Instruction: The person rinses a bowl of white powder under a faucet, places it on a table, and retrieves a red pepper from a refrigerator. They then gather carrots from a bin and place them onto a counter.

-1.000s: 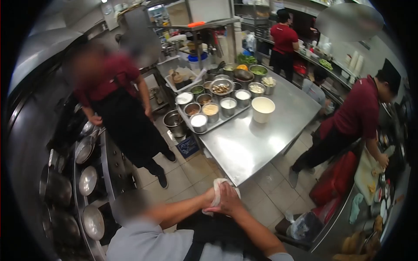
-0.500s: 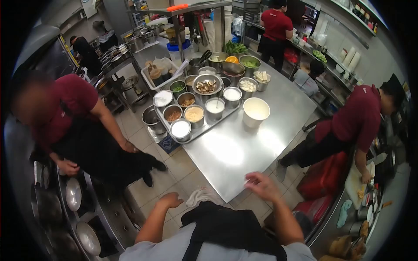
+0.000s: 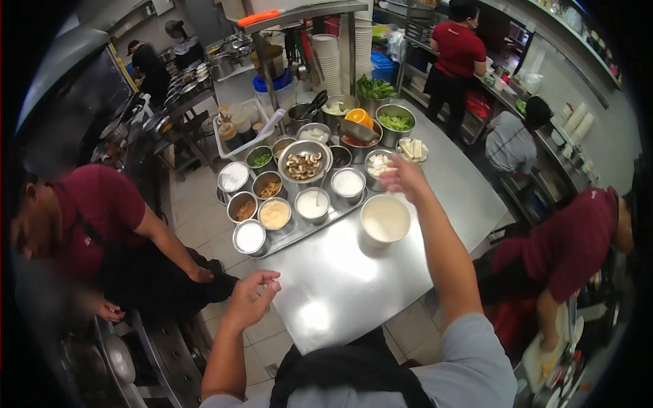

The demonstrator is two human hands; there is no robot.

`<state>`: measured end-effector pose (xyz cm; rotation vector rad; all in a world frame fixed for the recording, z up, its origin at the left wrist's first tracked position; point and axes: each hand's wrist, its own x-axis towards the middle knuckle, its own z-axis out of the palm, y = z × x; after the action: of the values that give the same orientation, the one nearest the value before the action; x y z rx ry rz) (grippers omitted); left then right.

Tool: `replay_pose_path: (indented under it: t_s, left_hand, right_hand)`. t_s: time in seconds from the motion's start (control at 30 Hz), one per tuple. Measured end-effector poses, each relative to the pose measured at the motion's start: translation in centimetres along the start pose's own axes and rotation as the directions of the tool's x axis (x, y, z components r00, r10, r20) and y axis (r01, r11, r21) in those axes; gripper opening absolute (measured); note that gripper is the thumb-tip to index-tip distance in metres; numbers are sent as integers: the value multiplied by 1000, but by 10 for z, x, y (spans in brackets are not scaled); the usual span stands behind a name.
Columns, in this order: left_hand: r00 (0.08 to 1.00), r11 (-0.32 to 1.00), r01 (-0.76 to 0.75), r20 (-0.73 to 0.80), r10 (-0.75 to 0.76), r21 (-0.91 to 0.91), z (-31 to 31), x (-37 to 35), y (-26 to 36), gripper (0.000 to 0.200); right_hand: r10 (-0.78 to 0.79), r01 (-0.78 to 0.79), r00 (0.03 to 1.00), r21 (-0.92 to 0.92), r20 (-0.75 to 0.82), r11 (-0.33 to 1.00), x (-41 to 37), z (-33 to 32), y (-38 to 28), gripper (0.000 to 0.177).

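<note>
My right hand (image 3: 407, 179) reaches over the table at the near-right rim of a metal container of white pieces (image 3: 378, 162). Its fingers are stretched out, and nothing shows in them. Just below that hand stands a large white tub (image 3: 386, 219), its inside pale. My left hand (image 3: 250, 299) hovers by the table's left edge, thumb and fingers apart, holding nothing. Nearest to it is a metal container of white powder (image 3: 250, 236). Beside that are a container of pale yellow crumbs (image 3: 275, 213) and one of white liquid (image 3: 312, 204) with a utensil in it.
A bowl of sliced mushrooms (image 3: 304, 164) sits among several metal containers on a tray (image 3: 299, 236). Behind are lettuce (image 3: 396, 122) and a shelf post (image 3: 262, 61). Co-workers stand at my left (image 3: 102, 217) and right (image 3: 564, 238), near the steel table (image 3: 340, 292).
I have come closer to the table. My right hand has moved forward, past the white tub to the container of white pieces. My left hand has risen beside the table's edge.
</note>
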<state>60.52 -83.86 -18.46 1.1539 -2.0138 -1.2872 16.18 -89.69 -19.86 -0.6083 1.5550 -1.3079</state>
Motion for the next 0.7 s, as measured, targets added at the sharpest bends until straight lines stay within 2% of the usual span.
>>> replay_pose_path:
  t_s: [0.07, 0.1, 0.17, 0.2, 0.23, 0.27, 0.3, 0.33, 0.37, 0.4, 0.47, 0.5, 0.53, 0.57, 0.6, 0.67, 0.7]
  left_hand:
    - [999, 999, 33, -22, -32, 5, 25, -1, 21, 23]
    - [998, 998, 57, -30, -57, -7, 36, -6, 28, 23]
    - [992, 997, 82, -100, -81, -3, 50, -18, 39, 23]
    - [984, 995, 91, -149, -94, -27, 56, -27, 44, 22]
    - [978, 992, 102, -187, -88, 68, 57, -37, 47, 20]
    - [976, 991, 108, -196, -92, 74, 61, -47, 49, 20]
    - [944, 983, 168, -273, -183, -78, 66, -57, 50, 20]
    - [901, 950, 211, -331, -280, -231, 70, -67, 51, 19]
    - [901, 951, 211, -333, -278, -224, 71, -76, 51, 19]
    - [889, 946, 173, -370, -270, -275, 70, -84, 50, 19]
    - [871, 932, 143, -405, -279, -333, 68, -87, 56, 19]
    - [857, 909, 124, -419, -301, -399, 65, -82, 63, 20]
    - [839, 880, 100, -436, -325, -464, 65, -74, 72, 20]
    - [873, 908, 57, -422, -247, -414, 66, -53, 84, 21]
    - [884, 887, 11, -410, -225, -462, 71, -28, 94, 26]
    - [935, 876, 8, -308, -178, -482, 83, 38, 119, 33]
    - [954, 883, 6, -261, -145, -469, 91, 78, 129, 37]
  right_hand:
    - [84, -91, 995, 142, 56, 986, 90, -1, 7, 66]
    - [89, -102, 992, 155, 84, 983, 120, 1, 6, 66]
    - [207, -242, 966, 261, 157, 934, 161, 14, -2, 71]
    - [206, -251, 961, 266, 184, 931, 174, 21, -3, 71]
    - [229, -290, 950, 328, 214, 899, 184, 25, -3, 72]
    - [249, -327, 939, 386, 239, 863, 190, 27, -5, 73]
    - [230, -278, 959, 388, 166, 879, 194, 31, -4, 70]
    - [228, -279, 958, 389, 172, 878, 182, 25, -13, 70]
    - [208, -215, 975, 118, 73, 969, 155, 14, -31, 63]
    - [157, -159, 987, -167, -20, 973, 143, 4, -42, 57]
    - [63, -78, 997, -506, -48, 859, 180, -33, -41, 39]
    - [71, -84, 996, -511, -46, 855, 188, -41, -42, 39]
    - [-276, 160, 960, -710, -50, 686, 195, -48, -45, 39]
    - [-587, 332, 808, -855, 40, 398, 204, -53, -51, 43]
    - [-582, 341, 811, -858, 62, 383, 218, -55, -52, 43]
    - [-550, 506, 805, -743, 224, 438, 251, -55, -51, 52]
    - [-457, 504, 841, -728, 291, 465, 253, -55, -56, 52]
